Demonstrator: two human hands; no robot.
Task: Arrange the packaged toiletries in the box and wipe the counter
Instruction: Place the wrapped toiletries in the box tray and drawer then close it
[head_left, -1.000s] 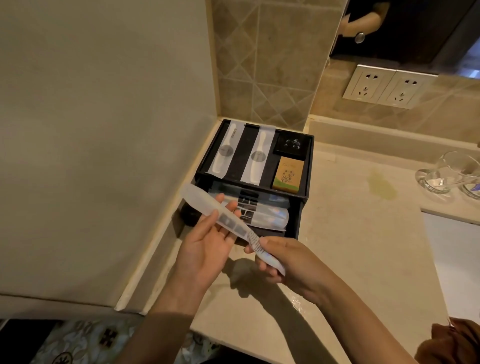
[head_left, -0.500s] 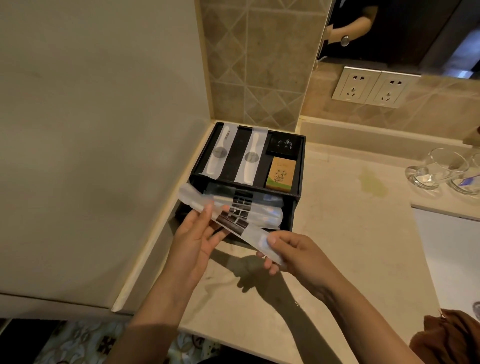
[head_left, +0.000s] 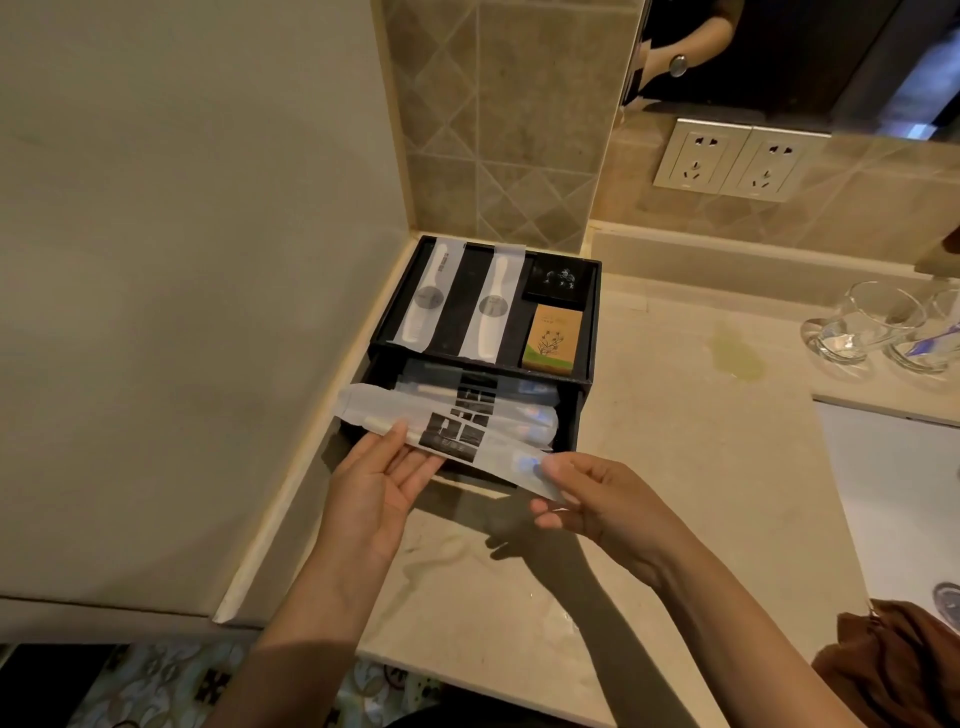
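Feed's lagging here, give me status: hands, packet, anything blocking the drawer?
Left hand and right hand both on the packet, held over the open drawer. Two packets already inside. Nothing blocking.

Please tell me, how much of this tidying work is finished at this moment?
Done: the black box's top tray holds two wrapped white combs and a small tan carton. In hand: the left hand and right hand hold a long frosted packet over the open drawer. Left: wiping the beige counter, which shows a yellowish stain.
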